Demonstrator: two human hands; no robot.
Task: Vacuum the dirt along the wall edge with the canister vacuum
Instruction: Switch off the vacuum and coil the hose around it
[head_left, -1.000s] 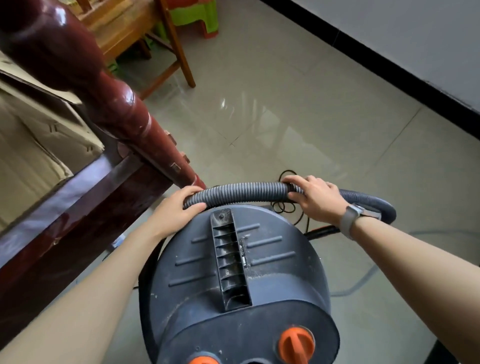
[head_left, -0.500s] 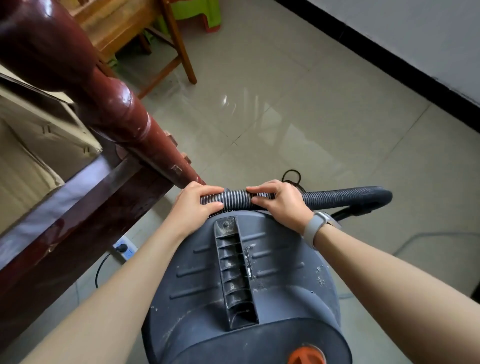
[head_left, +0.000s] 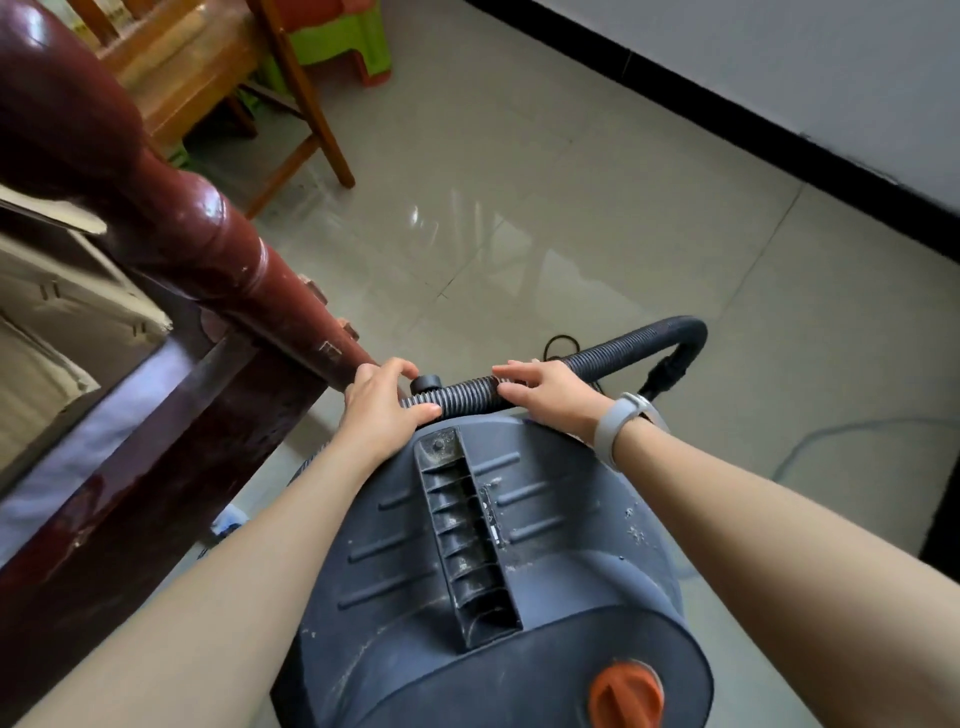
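While both bare forearms reach forward over the canister vacuum (head_left: 498, 561), the dark dusty body fills the lower centre of the head view, standing on the pale tiled floor (head_left: 519, 208). Ribbed grey hose (head_left: 470, 395) lies across the far top edge of the canister. Left hand (head_left: 382, 408) grips the hose at its left end, thumb and fingers curled round the ribs, just beside a small black round cap (head_left: 426, 385). Right hand (head_left: 550, 389) rests on the hose further right, fingers laid over the ribs and lightly bent; whether the thumb wraps underneath cannot be told. Between the two hands a short bare stretch of hose shows. Past the right hand the hose runs on and bends downward in a smooth black curved section (head_left: 685, 338). Grey band (head_left: 618, 423) sits on the right wrist. Slotted recessed channel (head_left: 467, 540) runs down the canister top, with dust and pale grit scattered round it; orange knob (head_left: 626, 693) sits at the near edge. Dark red turned wooden post (head_left: 208, 249) stands to the left, its lower end just beside the left hand. Black skirting (head_left: 727, 119) runs along the white wall (head_left: 831, 52) at upper right, well apart from the canister. Wooden chair (head_left: 291, 104) and green stool (head_left: 337, 41) stand at the top left. Thin black cable (head_left: 558, 343) loops on the floor beyond the hose.
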